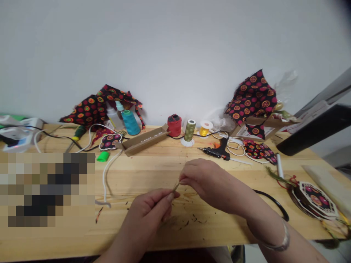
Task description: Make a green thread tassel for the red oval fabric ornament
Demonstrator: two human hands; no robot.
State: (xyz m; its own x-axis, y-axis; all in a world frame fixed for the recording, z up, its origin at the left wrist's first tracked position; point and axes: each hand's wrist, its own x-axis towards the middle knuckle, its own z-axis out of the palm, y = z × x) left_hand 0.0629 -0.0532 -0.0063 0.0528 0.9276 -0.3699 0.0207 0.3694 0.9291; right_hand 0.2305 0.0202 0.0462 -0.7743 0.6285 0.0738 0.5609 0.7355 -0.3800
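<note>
Above the middle of the wooden table, my left hand [152, 208] pinches a short, thin olive-green strand [176, 187] between thumb and fingertips. My right hand [201, 182] comes in from the right, its fingertips closed on the strand's upper end. The strand looks like thread or cord, but it is too small to tell exactly. Dark scraps [193, 219] lie on the wood under the hands. Behind them stands an olive-green thread spool [190, 130], with a black glue gun [219, 149] to its right.
Along the wall are a red spool [174, 126], a yellow spool [205, 128], a teal thread cone [130, 122] and an open cardboard box [145, 140]. Patterned cloth [253, 95] covers a box at right. A fabric-covered ornament [318, 199] lies near the right edge. A white cable [104, 179] crosses the left.
</note>
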